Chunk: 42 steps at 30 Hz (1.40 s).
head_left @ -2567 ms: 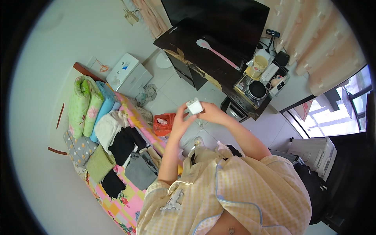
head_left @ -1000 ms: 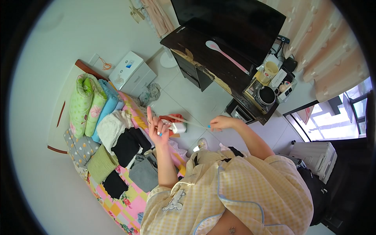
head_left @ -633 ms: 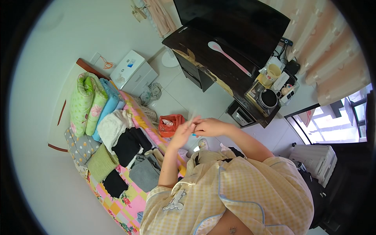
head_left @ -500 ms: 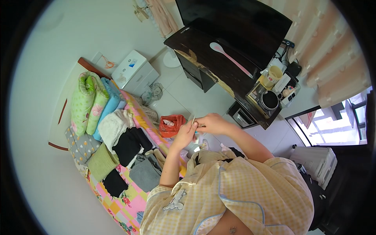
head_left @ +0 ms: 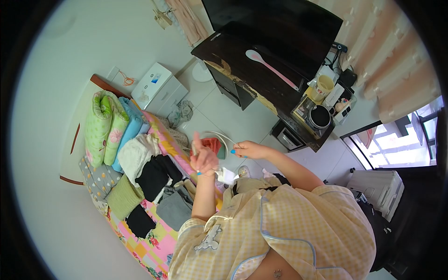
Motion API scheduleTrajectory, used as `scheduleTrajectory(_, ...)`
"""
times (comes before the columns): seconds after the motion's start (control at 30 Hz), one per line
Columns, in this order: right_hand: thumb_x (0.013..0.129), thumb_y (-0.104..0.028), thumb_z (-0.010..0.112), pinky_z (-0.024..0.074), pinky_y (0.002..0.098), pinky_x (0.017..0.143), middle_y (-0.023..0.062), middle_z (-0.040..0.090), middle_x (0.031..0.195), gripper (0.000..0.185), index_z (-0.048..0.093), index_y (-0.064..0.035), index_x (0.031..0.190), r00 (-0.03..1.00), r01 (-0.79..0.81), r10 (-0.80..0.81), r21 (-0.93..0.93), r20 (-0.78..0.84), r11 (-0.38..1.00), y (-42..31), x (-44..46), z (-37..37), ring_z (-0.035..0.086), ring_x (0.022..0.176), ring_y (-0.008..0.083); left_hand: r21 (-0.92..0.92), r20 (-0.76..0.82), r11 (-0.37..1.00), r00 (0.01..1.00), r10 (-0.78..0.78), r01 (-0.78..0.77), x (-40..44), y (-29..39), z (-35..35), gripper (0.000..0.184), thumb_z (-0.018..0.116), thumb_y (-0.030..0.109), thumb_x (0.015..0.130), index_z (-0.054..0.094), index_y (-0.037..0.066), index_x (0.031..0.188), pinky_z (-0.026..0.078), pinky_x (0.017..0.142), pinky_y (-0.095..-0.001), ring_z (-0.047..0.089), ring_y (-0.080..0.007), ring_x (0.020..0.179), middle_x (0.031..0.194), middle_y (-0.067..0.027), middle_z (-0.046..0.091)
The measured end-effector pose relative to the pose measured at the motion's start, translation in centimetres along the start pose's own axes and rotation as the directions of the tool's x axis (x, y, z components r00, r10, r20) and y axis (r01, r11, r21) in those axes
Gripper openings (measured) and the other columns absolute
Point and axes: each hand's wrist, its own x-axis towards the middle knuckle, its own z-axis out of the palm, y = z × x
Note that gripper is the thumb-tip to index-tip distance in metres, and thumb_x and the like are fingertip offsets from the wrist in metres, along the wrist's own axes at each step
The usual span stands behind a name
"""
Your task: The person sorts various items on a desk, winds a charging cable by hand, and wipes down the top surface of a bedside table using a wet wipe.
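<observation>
A white charger block (head_left: 227, 176) hangs at the heel of my left hand (head_left: 204, 159), against its little-finger side. White cable (head_left: 219, 135) loops from my left hand over to my right hand (head_left: 252, 150). The fingers of my left hand are curled round the cable and block, with one finger pointing up; they are partly blurred. My right hand pinches the cable between thumb and fingertips. Behind the loop, on the floor, is a red bag (head_left: 212, 145), partly hidden by my left hand.
On the left, a bed (head_left: 161, 242) holds folded quilts (head_left: 99, 130) and clothes (head_left: 172, 207). Ahead stands a dark desk (head_left: 233, 53) with a monitor (head_left: 280, 28), a pink spoon (head_left: 273, 70) and a cup (head_left: 323, 86). A white suitcase (head_left: 380, 189) stands at right.
My hands have moved apart from being together, and the cable now spans between them in a loop. The charger block shows clearly beside my left hand.
</observation>
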Motion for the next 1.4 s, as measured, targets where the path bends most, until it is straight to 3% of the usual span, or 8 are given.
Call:
scheduleTrajectory(0.3,0.085,-0.022,0.044,0.0418,0.0276,0.061,0.0043,0.054,0.074,0.016,0.053,-0.0088,0.088,0.957,-0.110,0.029,-0.265,-0.290,0.958,3.7,-3.2,-2.3,0.053,0.070,0.0171,0.422,-0.065,0.811,0.878,0.474,-0.406,1.2,4.2,2.4,0.064,0.038,-0.004,0.073,0.019,0.012,0.133,0.043,0.044,-0.0206,0.048,-0.0114,0.047,0.074,-0.0106,0.051)
scheduleTrajectory(0.4,0.083,-0.019,0.046,0.0437,0.0316,0.063,0.0066,0.055,0.080,0.012,0.053,-0.0114,0.089,0.947,-0.018,-0.181,-0.607,-0.264,0.795,1.1,-3.5,-1.7,0.055,0.076,0.0236,0.925,-0.317,0.349,0.808,0.497,0.148,0.7,4.5,1.7,0.054,0.047,0.013,0.078,0.028,0.000,0.127,0.042,0.085,-0.0344,0.053,-0.0216,0.095,0.101,-0.0143,0.055)
scheduleTrajectory(0.6,0.077,-0.015,0.053,0.0442,0.0348,0.063,0.0073,0.055,0.081,0.014,0.050,-0.0094,0.089,0.889,0.222,-0.437,-0.706,-0.137,0.673,-5.9,-1.4,1.1,0.055,0.074,0.0269,0.536,-0.790,-0.250,0.583,0.189,0.807,-0.1,0.7,-1.1,0.043,0.034,0.037,0.090,0.056,0.000,0.095,0.039,0.070,-0.0257,0.051,-0.0127,0.076,0.075,-0.0066,0.056)
scheduleTrajectory(0.77,0.076,-0.015,0.057,0.0424,0.0304,0.059,0.0068,0.054,0.069,0.016,0.048,-0.0065,0.086,0.924,-0.025,-0.160,-0.472,-0.348,0.881,-6.7,-0.7,-0.4,0.055,0.065,0.0217,0.480,-0.876,0.042,0.477,0.065,0.876,-0.4,0.7,-1.0,0.047,0.037,0.035,0.090,0.056,0.001,0.062,0.027,0.039,-0.0231,0.028,-0.0081,0.034,0.035,0.0026,0.031)
scheduleTrajectory(0.83,0.075,-0.012,0.059,0.0387,0.0265,0.055,0.0039,0.049,0.060,0.014,0.050,-0.0052,0.083,0.946,0.041,-0.141,-0.324,-0.291,0.945,-5.6,-0.6,-1.5,0.048,0.058,0.0128,0.391,-0.631,0.564,0.658,-0.411,0.727,-1.8,1.6,-1.7,0.040,0.039,0.029,0.089,0.054,0.000,0.066,0.021,0.031,-0.0219,0.023,-0.0076,0.028,0.035,0.0029,0.031)
scheduleTrajectory(1.0,0.080,-0.019,0.051,0.0387,0.0290,0.052,0.0049,0.050,0.057,0.014,0.056,-0.0093,0.089,0.959,-0.015,-0.084,-0.341,-0.271,0.940,-2.3,-0.7,-1.8,0.047,0.053,0.0147,0.176,-0.013,0.957,0.973,-0.230,0.229,-1.1,1.1,-1.9,0.035,0.037,0.022,0.090,0.046,0.001,0.116,0.028,0.028,-0.0204,0.020,-0.0062,0.026,0.037,0.0030,0.036)
scheduleTrajectory(1.2,0.082,-0.014,0.044,0.0369,0.0281,0.050,0.0039,0.043,0.055,0.020,0.053,-0.0088,0.098,0.966,-0.107,0.008,-0.369,-0.260,0.923,1.6,-1.6,-2.1,0.043,0.054,0.0110,0.284,-0.232,0.864,0.844,0.484,-0.417,0.2,2.5,0.3,0.034,0.036,0.023,0.090,0.042,0.013,0.122,0.040,0.048,-0.0187,0.040,-0.0079,0.046,0.074,-0.0009,0.058)
scheduleTrajectory(1.4,0.082,-0.013,0.043,0.0380,0.0252,0.048,0.0013,0.048,0.061,0.020,0.054,-0.0092,0.098,0.908,-0.159,0.056,-0.219,-0.415,0.963,4.3,-4.0,-3.8,0.044,0.054,0.0086,0.847,-0.077,0.341,0.541,0.838,-0.408,0.2,5.7,0.4,0.037,0.041,0.024,0.089,0.039,0.011,0.123,0.045,0.071,-0.0266,0.053,-0.0161,0.077,0.094,-0.0070,0.058)
